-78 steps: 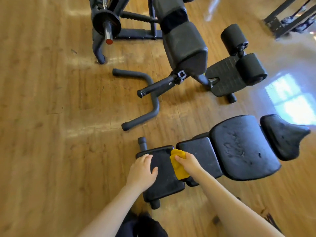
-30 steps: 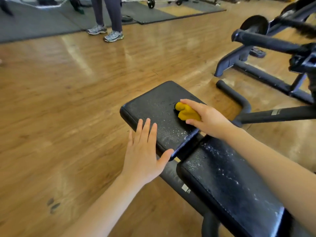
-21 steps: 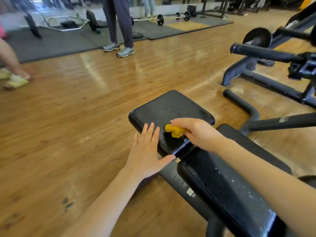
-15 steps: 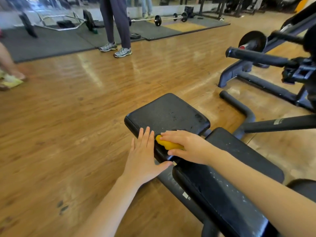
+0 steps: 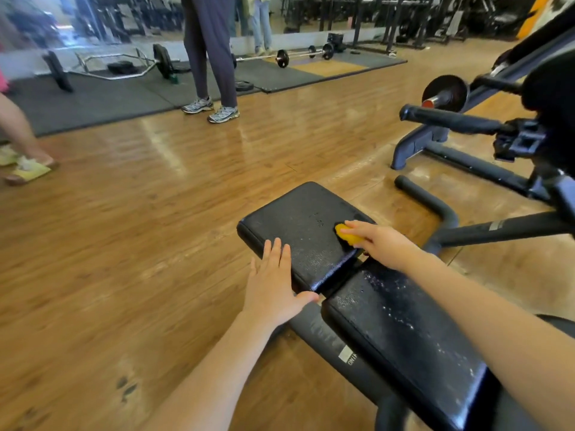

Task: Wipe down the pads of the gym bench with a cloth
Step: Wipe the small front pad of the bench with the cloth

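Right hand point(image 5: 381, 245) is gripping the yellow cloth point(image 5: 347, 234), scrubbing the end pad point(image 5: 298, 225) around 3 o'clock, left hand point(image 5: 273, 287) bracing flat, speckled middle pad point(image 5: 401, 325) probably needing wiping next.

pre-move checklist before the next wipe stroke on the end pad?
1. Right hand holds the yellow cloth: ok.
2. Cloth touching the end pad: ok.
3. Left hand flat, bracing the pad's near left edge: ok.
4. Left fingers out of the stroke path: not ok if the cloth sweeps left.
5. Near pad wiped dry: not ok, droplets show.
6. End pad's far edge clean: cannot tell.
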Available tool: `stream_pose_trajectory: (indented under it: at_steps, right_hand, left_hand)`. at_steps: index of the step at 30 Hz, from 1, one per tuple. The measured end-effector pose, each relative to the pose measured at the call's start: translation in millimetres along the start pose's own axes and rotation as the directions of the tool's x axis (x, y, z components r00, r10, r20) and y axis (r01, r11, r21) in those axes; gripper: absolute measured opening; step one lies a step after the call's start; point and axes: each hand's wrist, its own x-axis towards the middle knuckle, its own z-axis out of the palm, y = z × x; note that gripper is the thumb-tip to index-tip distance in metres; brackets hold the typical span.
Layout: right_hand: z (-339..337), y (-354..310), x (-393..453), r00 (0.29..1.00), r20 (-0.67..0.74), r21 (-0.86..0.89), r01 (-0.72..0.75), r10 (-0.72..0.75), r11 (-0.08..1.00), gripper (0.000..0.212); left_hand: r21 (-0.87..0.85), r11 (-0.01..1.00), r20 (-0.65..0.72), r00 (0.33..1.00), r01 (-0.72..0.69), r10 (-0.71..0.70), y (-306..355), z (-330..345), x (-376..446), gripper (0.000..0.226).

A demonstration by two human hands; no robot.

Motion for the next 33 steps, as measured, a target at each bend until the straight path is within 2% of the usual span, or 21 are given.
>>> stream_pose_trajectory:
  at_steps: [3, 5, 8, 10, 14, 19, 24, 33]
  right_hand:
    - [11.7, -15.1, -1.6, 0.997, -0.027, 0.044, -0.075, 0.076, 0.996, 0.043]
    - [26.5, -37.5, -10.1, 0.999, 0.008, 0.053, -0.034, 0.034, 0.998, 0.044]
    - [42.8, -61.0, -23.5, 0.994, 0.100, -0.038, 0.056, -0.052, 0.998, 0.046]
    - [41.3, -67.4, -27.1, 0.993, 0.102, -0.049, 0.065, -0.060, 0.997, 0.044]
    - [35.1, -57.6, -24.9, 0.992, 0.096, 0.026, 0.082, -0.084, 0.996, 0.043]
    - [21.8, -23.3, -8.4, 0.968, 0.129, 0.014, 0.214, -0.214, 0.977, 0.046]
    - [-8.3, 21.0, 11.0, 0.998, 0.009, 0.096, 0.057, -0.058, 0.994, 0.044]
    - [-5.6, 11.7, 9.4, 0.999, -0.030, 0.182, -0.038, 0.044, 0.983, 0.050]
  left_hand:
    - [0.011, 1.000, -0.016, 1.000, -0.003, 0.003, 0.3, 2.1, 0.6, 0.105]
    - [-0.001, 1.000, -0.024, 1.000, -0.001, 0.001, 0.1, 4.7, 1.6, 0.105]
    - [-0.044, 0.999, -0.043, 0.999, -0.011, 0.009, -1.3, 9.1, 2.1, 0.104]
    - [-0.077, 0.997, -0.063, 0.998, -0.029, 0.024, -3.2, 11.9, 4.0, 0.104]
    - [-0.107, 0.993, -0.095, 0.995, -0.042, 0.032, -5.5, 15.6, 6.5, 0.106]
    - [-0.078, 0.997, -0.068, 0.998, -0.017, 0.012, -5.8, 13.4, 7.3, 0.109]
    - [-0.042, 0.999, -0.051, 0.999, -0.004, 0.002, -5.1, 7.1, 2.3, 0.108]
    - [0.005, 0.999, -0.008, 0.999, 0.045, -0.045, 6.0, -3.4, -1.5, 0.107]
